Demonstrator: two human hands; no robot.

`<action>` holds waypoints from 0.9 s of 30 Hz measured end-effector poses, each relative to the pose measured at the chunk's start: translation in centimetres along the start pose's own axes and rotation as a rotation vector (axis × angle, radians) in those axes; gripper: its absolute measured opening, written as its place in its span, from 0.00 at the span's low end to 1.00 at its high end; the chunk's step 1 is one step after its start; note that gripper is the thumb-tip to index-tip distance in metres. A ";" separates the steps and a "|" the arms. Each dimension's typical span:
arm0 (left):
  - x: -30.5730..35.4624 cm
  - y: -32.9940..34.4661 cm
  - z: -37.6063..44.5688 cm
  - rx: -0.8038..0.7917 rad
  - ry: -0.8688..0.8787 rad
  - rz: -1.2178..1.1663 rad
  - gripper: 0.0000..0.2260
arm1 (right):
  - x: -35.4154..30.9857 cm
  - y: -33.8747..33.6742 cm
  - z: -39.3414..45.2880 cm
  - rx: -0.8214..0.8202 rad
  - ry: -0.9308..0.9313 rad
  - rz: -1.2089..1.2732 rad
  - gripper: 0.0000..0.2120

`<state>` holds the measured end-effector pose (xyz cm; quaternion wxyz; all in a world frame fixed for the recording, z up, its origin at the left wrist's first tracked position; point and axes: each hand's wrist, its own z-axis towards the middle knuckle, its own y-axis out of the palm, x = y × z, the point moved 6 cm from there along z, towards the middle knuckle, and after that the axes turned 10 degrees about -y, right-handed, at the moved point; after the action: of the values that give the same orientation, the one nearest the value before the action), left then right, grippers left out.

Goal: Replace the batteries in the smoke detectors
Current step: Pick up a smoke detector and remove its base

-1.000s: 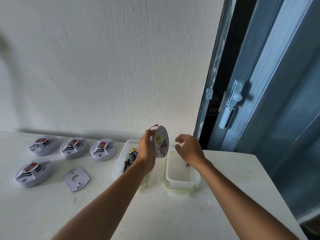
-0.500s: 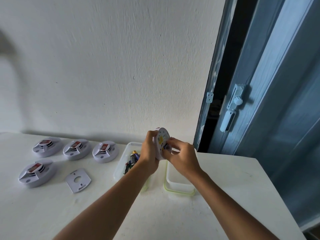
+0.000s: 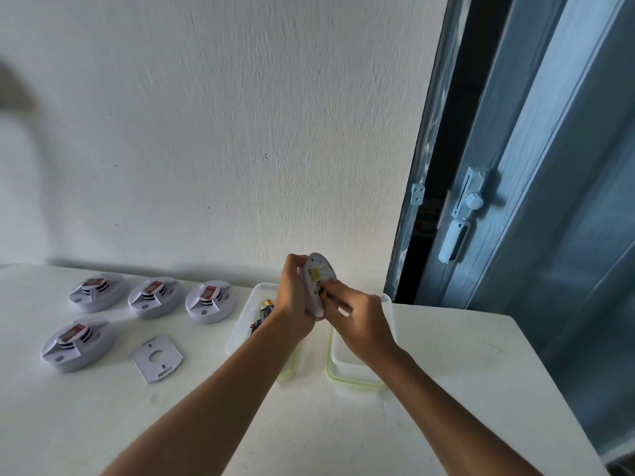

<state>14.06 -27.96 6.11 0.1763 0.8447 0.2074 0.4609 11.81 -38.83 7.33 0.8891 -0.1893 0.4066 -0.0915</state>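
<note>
On the white table (image 3: 343,424) lie one mounting plate (image 3: 157,357), two clear containers (image 3: 357,369), one holding batteries (image 3: 263,314), and four smoke detectors (image 3: 78,341) toward the far left corner. Above the containers, the left hand (image 3: 294,300) grips a fifth smoke detector (image 3: 318,285); right hand (image 3: 357,319) fingers pinch at its open back.

Probably a home, plastered wall (image 3: 223,132), blue door (image 3: 549,201), white table (image 3: 343,424)

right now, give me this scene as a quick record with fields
held detector: smoke detector, back side facing the camera
left hand: left hand grips the detector's rim
right hand: right hand, fingertips pinching at the detector's back
on table: four detectors, one mounting plate
left container: container holding batteries
right container: container, contents not visible
</note>
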 end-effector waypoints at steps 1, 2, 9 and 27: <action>0.2 -0.1 0.0 -0.019 -0.018 -0.041 0.16 | -0.1 -0.1 -0.1 -0.017 -0.070 -0.057 0.21; 0.3 -0.2 0.0 -0.037 -0.034 -0.067 0.16 | -0.4 -0.3 -0.2 -0.037 -0.138 -0.104 0.20; -0.3 -0.2 -0.3 -0.132 -0.120 -0.056 0.18 | -0.7 -1.2 0.1 -0.147 -0.391 -0.335 0.13; 0.5 -2.7 -0.1 -0.073 -0.056 -0.089 0.16 | 4.6 -3.0 0.0 -0.295 0.427 -0.693 0.17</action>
<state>13.71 -25.44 5.17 0.2329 0.8403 0.2229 0.4358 14.81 -43.03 5.43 0.6652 -0.4165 0.5027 -0.3626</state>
